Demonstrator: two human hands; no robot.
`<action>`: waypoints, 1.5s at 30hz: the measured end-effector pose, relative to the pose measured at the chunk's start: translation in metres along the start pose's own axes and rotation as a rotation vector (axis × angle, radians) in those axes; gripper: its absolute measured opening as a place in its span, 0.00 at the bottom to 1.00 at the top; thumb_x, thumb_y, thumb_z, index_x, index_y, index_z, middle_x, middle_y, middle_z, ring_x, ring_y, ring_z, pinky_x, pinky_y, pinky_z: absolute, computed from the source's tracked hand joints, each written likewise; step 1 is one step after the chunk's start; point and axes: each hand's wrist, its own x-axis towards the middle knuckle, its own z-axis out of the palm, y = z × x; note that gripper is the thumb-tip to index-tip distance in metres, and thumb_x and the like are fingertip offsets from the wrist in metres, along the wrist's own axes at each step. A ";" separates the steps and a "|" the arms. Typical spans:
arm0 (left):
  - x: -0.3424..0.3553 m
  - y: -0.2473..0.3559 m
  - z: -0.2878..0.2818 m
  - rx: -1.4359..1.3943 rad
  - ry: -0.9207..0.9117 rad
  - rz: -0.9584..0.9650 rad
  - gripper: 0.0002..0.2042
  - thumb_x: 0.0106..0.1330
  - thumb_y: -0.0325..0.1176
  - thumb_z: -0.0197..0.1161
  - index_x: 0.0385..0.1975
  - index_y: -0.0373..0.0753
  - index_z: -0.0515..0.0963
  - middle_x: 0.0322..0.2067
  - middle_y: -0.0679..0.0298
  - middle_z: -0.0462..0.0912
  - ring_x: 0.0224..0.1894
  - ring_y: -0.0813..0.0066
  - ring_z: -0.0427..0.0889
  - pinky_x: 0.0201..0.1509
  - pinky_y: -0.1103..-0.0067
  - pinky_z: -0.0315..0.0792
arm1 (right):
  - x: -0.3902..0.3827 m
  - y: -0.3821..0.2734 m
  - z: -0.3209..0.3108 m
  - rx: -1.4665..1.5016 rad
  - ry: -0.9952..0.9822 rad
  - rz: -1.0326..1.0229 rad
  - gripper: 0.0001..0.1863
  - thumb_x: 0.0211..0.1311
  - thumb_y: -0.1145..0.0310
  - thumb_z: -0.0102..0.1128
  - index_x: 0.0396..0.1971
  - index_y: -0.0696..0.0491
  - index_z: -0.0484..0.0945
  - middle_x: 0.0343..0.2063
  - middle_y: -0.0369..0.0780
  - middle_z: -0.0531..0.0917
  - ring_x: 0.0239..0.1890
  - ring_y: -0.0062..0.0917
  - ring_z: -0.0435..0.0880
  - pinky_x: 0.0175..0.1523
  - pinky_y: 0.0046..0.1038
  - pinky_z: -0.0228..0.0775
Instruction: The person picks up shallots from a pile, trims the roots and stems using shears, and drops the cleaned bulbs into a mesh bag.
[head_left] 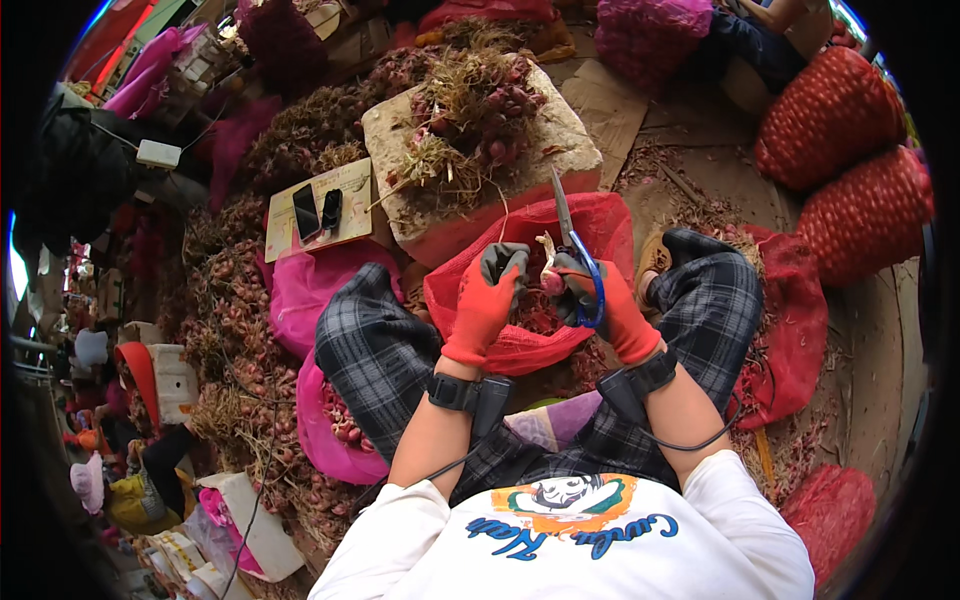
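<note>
We note the left gloved hand (pixel 490 290) curled, fingertips bunched together; whether they grip anything we cannot tell. The right gloved hand (pixel 602 305) appears to pinch a red onion (pixel 551 284) and carries blue-handled scissors (pixel 578 242), presumably to keep both handy. The onion sits above the open mesh bag (pixel 608 225), likely a catch; bunched onions (pixel 490 110) top the block (pixel 410 215), probably for easy reach.
</note>
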 end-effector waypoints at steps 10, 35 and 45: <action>-0.017 0.020 0.007 0.956 -0.070 0.527 0.16 0.41 0.32 0.69 0.31 0.40 0.76 0.31 0.60 0.75 0.37 0.56 0.75 0.39 0.68 0.69 | 0.008 0.017 -0.002 -0.883 0.329 -0.424 0.13 0.51 0.61 0.63 0.31 0.54 0.79 0.25 0.44 0.81 0.29 0.39 0.79 0.34 0.32 0.70; -0.004 -0.007 -0.004 -0.050 -0.162 -0.178 0.05 0.62 0.28 0.57 0.34 0.35 0.77 0.25 0.74 0.75 0.25 0.87 0.71 0.30 0.85 0.67 | 0.002 0.014 0.001 -1.220 0.300 -0.820 0.15 0.47 0.66 0.65 0.36 0.56 0.77 0.31 0.42 0.79 0.31 0.37 0.80 0.36 0.30 0.72; -0.011 0.036 -0.001 -0.400 -0.239 -0.122 0.10 0.69 0.30 0.46 0.35 0.33 0.74 0.35 0.67 0.74 0.35 0.83 0.72 0.38 0.86 0.69 | 0.008 0.005 -0.021 0.059 0.125 -0.307 0.16 0.62 0.61 0.53 0.40 0.58 0.73 0.31 0.35 0.78 0.27 0.17 0.78 0.32 0.19 0.72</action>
